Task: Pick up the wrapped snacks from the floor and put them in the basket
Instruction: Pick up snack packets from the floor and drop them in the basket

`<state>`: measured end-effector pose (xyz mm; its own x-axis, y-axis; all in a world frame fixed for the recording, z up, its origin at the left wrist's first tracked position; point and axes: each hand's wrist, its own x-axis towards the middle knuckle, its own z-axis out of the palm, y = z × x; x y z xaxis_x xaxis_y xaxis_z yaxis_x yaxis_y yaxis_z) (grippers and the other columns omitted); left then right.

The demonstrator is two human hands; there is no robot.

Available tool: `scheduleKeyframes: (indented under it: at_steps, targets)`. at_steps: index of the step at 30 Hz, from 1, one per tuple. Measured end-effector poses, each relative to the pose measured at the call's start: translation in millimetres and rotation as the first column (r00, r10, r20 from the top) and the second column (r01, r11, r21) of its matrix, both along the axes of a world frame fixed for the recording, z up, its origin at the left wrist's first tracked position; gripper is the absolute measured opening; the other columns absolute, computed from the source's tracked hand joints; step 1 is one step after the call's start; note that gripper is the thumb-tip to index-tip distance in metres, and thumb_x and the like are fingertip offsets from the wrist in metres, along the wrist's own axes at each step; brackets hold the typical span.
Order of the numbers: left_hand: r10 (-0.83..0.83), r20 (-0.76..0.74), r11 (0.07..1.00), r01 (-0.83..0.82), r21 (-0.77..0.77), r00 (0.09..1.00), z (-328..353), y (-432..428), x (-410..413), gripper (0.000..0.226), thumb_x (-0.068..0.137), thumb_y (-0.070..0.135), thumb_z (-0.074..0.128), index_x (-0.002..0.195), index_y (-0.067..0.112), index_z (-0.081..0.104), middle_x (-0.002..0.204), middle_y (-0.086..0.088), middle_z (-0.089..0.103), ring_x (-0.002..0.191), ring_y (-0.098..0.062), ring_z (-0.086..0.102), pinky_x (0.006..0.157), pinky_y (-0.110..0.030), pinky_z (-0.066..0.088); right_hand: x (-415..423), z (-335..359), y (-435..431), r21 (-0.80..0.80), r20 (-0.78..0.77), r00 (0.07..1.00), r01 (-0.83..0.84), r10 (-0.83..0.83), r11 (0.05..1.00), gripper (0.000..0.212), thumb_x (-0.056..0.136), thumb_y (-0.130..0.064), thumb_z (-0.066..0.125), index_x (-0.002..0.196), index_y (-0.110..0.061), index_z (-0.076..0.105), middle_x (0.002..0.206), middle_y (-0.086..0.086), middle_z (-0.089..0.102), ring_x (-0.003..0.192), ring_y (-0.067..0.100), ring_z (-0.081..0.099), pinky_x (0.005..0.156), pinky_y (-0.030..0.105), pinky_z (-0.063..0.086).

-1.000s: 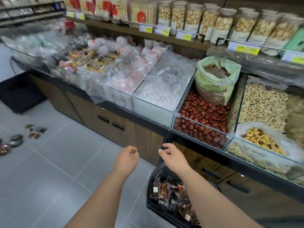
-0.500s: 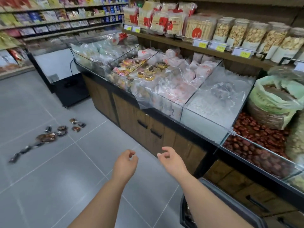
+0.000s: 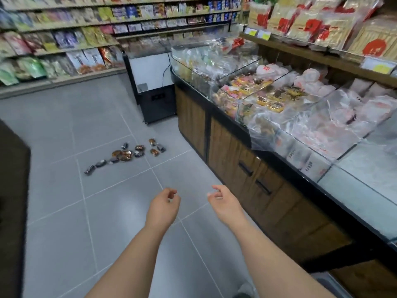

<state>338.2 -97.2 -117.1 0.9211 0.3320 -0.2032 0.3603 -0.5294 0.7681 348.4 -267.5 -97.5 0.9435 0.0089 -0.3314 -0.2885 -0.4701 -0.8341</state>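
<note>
Your left hand (image 3: pixel 164 206) and right hand (image 3: pixel 223 204) hover empty over the floor (image 3: pixel 64 211), fingers loosely curled, pinching nothing. The wrapped snacks (image 3: pixel 126 154) lie scattered on the tiles ahead-left, well apart from you, near the counter (image 3: pixel 227 147) corner. All of these are left to collect, and the basket isn't in view. The scatter's long axis runs diagonally, near-left to far-right; single wrappers prob. too blurry to orient.

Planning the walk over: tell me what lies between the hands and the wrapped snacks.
Head view: only bare grey floor tiles between the left hand, the right hand and the wrapped snacks.
</note>
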Motion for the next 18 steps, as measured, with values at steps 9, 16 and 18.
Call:
scheduleKeyframes:
  at_steps: [9, 16, 18]
  targets:
    - [0.169, -0.024, 0.986, -0.168, 0.012, 0.985, -4.2, 73.1, 79.7, 0.022, 0.092, 0.023, 0.05, 0.11, 0.017, 0.061, 0.095, 0.003, 0.06, 0.089, -0.018, 0.056, 0.074, -0.025, 0.043, 108.7, -18.0, 77.6, 0.005, 0.016, 0.984, -0.178, 0.178, 0.984, 0.039, 0.094, -0.026, 0.054, 0.131, -0.014, 0.049, 0.1, -0.005, 0.054, 0.09, 0.008, 0.052, 0.073, 0.016, 0.033]
    - [0.255, -0.083, 0.967, -0.253, 0.037, 0.963, -9.5, 107.8, 173.3, 0.027, 0.093, 0.025, 0.05, 0.116, 0.015, 0.06, 0.106, 0.0, 0.064, 0.094, -0.018, 0.057, 0.076, -0.023, 0.043, 225.6, -28.2, 119.1, -0.018, -0.003, 0.948, -0.317, 0.317, 0.948, 0.038, 0.095, -0.025, 0.054, 0.13, -0.013, 0.05, 0.097, -0.006, 0.053, 0.091, 0.008, 0.051, 0.076, 0.018, 0.035]
    - [0.287, -0.097, 0.958, -0.284, 0.038, 0.953, -10.6, 115.4, 199.5, 0.028, 0.093, 0.025, 0.049, 0.117, 0.016, 0.059, 0.109, -0.002, 0.064, 0.093, -0.017, 0.057, 0.074, -0.022, 0.041, 258.4, -30.0, 128.0, -0.02, -0.014, 0.936, -0.353, 0.353, 0.935, 0.038, 0.095, -0.024, 0.053, 0.131, -0.014, 0.049, 0.098, -0.005, 0.053, 0.092, 0.008, 0.051, 0.077, 0.018, 0.036]
